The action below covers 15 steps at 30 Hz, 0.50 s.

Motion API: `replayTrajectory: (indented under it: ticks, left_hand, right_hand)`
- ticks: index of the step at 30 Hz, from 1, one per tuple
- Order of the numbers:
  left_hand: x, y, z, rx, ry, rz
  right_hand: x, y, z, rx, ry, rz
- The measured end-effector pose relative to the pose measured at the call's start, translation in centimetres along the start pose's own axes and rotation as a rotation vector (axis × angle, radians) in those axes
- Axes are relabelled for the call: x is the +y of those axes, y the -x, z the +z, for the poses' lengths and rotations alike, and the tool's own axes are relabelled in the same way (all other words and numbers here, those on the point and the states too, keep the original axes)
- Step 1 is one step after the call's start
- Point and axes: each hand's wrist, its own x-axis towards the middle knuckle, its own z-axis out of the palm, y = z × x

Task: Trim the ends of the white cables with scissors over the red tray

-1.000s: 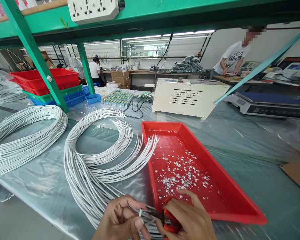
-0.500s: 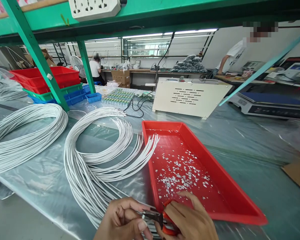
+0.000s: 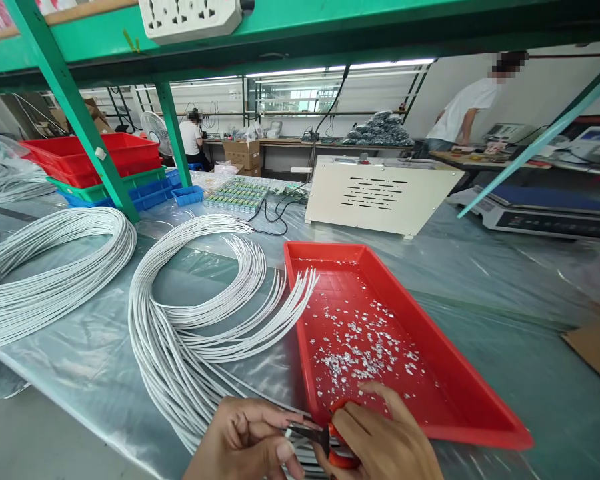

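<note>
My left hand, at the bottom centre, pinches the end of a white cable between thumb and fingers. Closed around the orange handles of a small pair of pliers or cutters is my right hand. The tool's dark jaws reach left to the cable end at my left fingertips; whether they bite into it I cannot tell. Behind my hands lies a looped bundle of white cables. Under and beyond my right hand, a red tray holds many small shiny scraps.
Another coil of white cable lies at left. Stacked red bins, a cream metal box and a scale stand farther back. A green shelf frame crosses above. Two people are across the room.
My hands and the tool have barely shifted, with the tool still at the cable end. In the background, the person at right has moved slightly left.
</note>
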Motion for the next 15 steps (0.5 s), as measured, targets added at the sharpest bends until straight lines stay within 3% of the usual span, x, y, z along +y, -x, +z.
replayTrajectory:
  ticks: [4, 15]
  left_hand:
    - [0.17, 0.07, -0.02, -0.001, 0.014, -0.04]
    - [0.22, -0.12, -0.07, -0.042, -0.006, 0.009]
  right_hand:
    - [0.05, 0.02, -0.05, -0.005, 0.018, -0.008]
    - [-0.24, 0.05, 0.0, 0.028, 0.155, -0.069]
